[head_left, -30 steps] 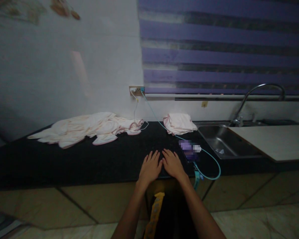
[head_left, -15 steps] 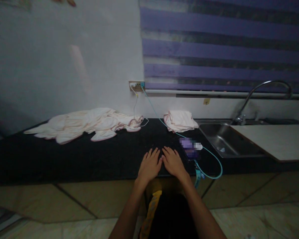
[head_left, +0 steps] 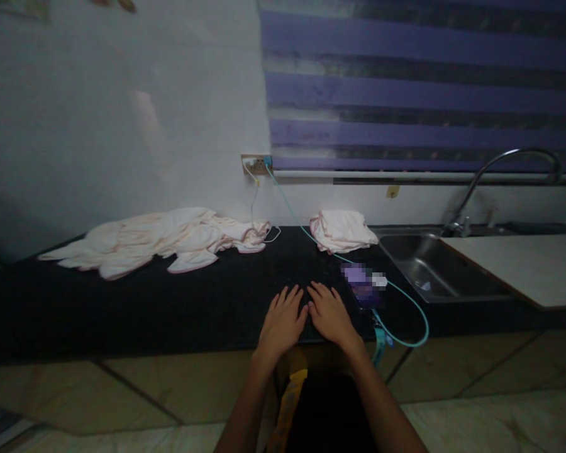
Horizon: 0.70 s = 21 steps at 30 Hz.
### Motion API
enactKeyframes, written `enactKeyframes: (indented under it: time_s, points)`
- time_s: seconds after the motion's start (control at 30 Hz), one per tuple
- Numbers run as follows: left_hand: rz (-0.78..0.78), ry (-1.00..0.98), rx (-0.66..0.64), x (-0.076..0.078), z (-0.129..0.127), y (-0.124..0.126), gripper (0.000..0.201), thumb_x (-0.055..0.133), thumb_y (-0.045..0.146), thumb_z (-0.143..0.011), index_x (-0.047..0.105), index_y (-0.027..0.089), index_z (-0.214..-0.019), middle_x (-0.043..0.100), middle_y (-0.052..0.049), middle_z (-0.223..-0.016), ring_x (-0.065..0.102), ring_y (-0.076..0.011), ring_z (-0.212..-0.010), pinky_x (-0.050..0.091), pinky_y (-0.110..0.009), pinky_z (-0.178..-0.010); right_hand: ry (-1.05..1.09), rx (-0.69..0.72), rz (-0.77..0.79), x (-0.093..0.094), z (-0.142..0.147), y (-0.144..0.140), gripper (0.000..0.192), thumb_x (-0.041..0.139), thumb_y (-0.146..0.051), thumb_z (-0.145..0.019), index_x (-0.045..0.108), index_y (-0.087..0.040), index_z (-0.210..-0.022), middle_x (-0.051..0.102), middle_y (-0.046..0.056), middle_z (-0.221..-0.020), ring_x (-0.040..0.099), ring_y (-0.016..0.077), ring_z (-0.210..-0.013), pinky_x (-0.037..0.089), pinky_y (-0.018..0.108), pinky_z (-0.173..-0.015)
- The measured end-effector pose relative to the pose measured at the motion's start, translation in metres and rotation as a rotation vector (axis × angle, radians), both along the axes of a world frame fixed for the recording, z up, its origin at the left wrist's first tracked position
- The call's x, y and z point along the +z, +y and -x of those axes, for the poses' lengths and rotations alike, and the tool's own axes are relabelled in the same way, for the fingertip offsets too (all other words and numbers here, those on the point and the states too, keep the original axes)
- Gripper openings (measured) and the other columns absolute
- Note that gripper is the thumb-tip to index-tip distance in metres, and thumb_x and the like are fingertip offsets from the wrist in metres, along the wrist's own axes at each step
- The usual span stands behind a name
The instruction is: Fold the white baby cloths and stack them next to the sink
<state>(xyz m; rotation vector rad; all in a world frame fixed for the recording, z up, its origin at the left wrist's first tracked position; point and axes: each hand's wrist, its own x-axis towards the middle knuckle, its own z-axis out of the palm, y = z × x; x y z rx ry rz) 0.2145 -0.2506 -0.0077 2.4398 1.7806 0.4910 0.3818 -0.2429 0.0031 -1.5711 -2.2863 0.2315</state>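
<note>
My left hand (head_left: 283,319) lies flat on the black countertop (head_left: 207,314) near its front edge, fingers stretched out, holding nothing. Beside it my right hand (head_left: 329,313) rests palm down in the same way, the two thumbs close together. A phone (head_left: 358,284), partly blurred out, lies just right of my right hand with a teal cable (head_left: 417,302) looping round it. Beyond the hands sits a folded pale pink cloth (head_left: 342,230). Farther left, a crumpled pale garment or cloth (head_left: 155,239) is spread along the back of the counter.
A steel sink (head_left: 434,267) with a curved tap (head_left: 476,179) is set in at the right, a pale board (head_left: 523,264) next to it. Plugs fill part of the wall socket (head_left: 257,164). A striped purple blind (head_left: 405,88) hangs above. A yellow strap (head_left: 290,402) dangles below the counter.
The view has shifted slightly. Both hands stay flat in the same place on the counter, and the cloths and phone have not moved.
</note>
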Motion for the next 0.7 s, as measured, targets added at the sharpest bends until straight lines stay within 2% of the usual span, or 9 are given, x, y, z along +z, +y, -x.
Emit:
enactKeyframes:
  time_s: [0.23, 0.5, 0.7]
  points:
    - [0.011, 0.015, 0.004, 0.0052, -0.0016, -0.0027, 0.055, 0.033, 0.04, -0.107, 0.048, 0.021, -0.157, 0.037, -0.004, -0.168, 0.029, -0.0282, -0.158, 0.026, -0.05, -0.131, 0.002, -0.008, -0.003, -0.0023, 0.0001, 0.0006, 0.055, 0.036, -0.027, -0.104, 0.048, -0.017, -0.157, 0.041, 0.01, -0.167, 0.033, 0.025, -0.156, 0.021, 0.05, -0.128]
    - [-0.046, 0.034, -0.006, 0.0092, -0.0035, -0.0084, 0.055, 0.034, 0.038, -0.107, 0.051, 0.016, -0.154, 0.044, -0.009, -0.164, 0.035, -0.031, -0.154, 0.029, -0.051, -0.13, -0.004, -0.006, -0.012, -0.0024, 0.0002, 0.0012, 0.054, 0.036, -0.028, -0.105, 0.049, -0.015, -0.156, 0.041, 0.01, -0.166, 0.033, 0.0246, -0.155, 0.021, 0.051, -0.128]
    - [-0.025, -0.004, -0.011, 0.0054, -0.0039, -0.0072, 0.055, 0.032, 0.038, -0.107, 0.048, 0.016, -0.155, 0.043, -0.009, -0.164, 0.033, -0.0309, -0.155, 0.027, -0.052, -0.13, 0.004, -0.007, -0.002, -0.0001, -0.0003, 0.0, 0.054, 0.035, -0.028, -0.105, 0.049, -0.014, -0.156, 0.041, 0.01, -0.166, 0.034, 0.0251, -0.155, 0.02, 0.05, -0.129]
